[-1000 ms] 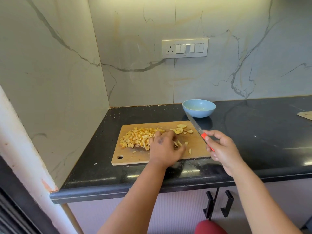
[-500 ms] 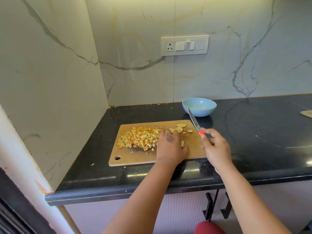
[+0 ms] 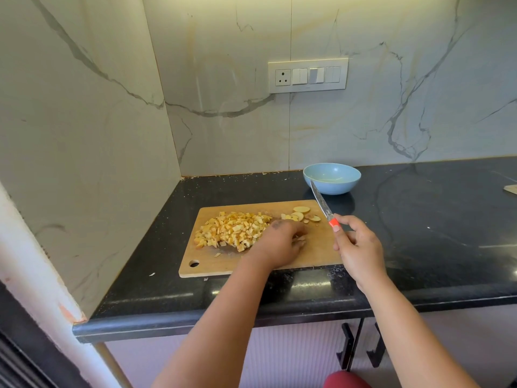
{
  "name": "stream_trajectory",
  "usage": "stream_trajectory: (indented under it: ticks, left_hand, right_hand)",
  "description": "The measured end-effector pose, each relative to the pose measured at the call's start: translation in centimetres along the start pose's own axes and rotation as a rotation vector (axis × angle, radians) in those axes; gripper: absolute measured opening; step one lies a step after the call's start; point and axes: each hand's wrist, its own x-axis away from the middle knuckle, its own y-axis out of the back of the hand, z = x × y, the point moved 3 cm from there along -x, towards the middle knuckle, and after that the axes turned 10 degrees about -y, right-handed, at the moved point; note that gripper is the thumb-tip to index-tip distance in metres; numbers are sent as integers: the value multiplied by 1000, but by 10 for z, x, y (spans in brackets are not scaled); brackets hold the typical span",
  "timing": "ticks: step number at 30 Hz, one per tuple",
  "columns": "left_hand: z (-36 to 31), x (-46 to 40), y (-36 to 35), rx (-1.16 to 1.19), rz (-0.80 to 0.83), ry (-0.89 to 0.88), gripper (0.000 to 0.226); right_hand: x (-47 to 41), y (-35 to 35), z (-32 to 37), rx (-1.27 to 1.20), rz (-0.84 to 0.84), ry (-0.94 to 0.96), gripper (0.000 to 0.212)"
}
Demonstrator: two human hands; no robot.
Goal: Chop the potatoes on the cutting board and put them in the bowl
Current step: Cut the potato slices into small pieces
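A wooden cutting board (image 3: 316,253) lies on the black counter. A heap of small yellow potato cubes (image 3: 232,229) covers its left half, and a few round potato slices (image 3: 301,213) lie at its far right corner. My left hand (image 3: 282,243) rests palm down on the board beside the heap, fingers curled over a few loose pieces. My right hand (image 3: 356,249) grips the red handle of a knife (image 3: 321,203), whose blade points up and away toward the light blue bowl (image 3: 332,178). The bowl stands just behind the board and looks empty.
Marble walls close the counter (image 3: 433,233) on the left and at the back, with a switch panel (image 3: 307,75) above the bowl. A pale object (image 3: 511,189) sits at the counter's far right edge. Black cabinet handles (image 3: 361,345) hang below the counter front.
My left hand slid right and nearer on the board, gathering loose pieces. My right hand lifted the knife slightly, its blade tip now in front of the bowl.
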Motion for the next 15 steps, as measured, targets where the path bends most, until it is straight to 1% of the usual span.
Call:
stream_trajectory:
  ticks: [3,5,9,12,15]
  left_hand:
    - [6,6,3,51,-78,-59,31]
    - [9,10,0,16,-134,-69,29]
    - [10,16,-4,-42,-238,-66,25]
    - [9,16,-7,-52,-248,-61,22]
    - [11,13,-9,-41,-247,-57,19]
  right_hand:
    - [3,1,2,62,-17,31,19]
    - [9,3,3,127,-46,78,17]
    - [24,5,4,396,-35,141,13]
    - [34,6,12,506,-43,167,15]
    - [43,-2,16,632,2,161,16]
